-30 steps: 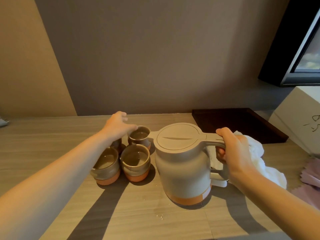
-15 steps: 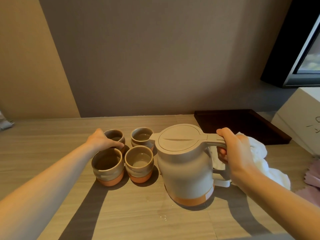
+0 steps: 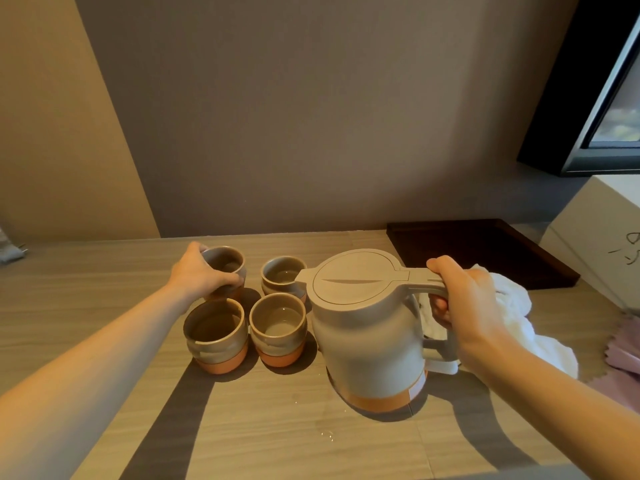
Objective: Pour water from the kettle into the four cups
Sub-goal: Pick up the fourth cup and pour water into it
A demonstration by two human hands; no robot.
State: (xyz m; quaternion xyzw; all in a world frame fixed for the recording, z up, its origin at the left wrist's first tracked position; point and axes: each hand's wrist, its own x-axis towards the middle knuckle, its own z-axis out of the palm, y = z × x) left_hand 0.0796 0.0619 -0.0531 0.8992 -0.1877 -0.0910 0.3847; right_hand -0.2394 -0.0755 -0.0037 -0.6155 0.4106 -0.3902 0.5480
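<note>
Left hand [image 3: 204, 277] now clasps the far-left cup [image 3: 225, 268] on the wooden table [image 3: 104, 271].

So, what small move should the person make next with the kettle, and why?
Probably lift the kettle and tip its spout toward the far-left cup. The right hand is closed on the handle, the kettle stands upright on the table, and the left hand grips that cup as if to steady it. How much water it already holds is hard to tell.
</note>
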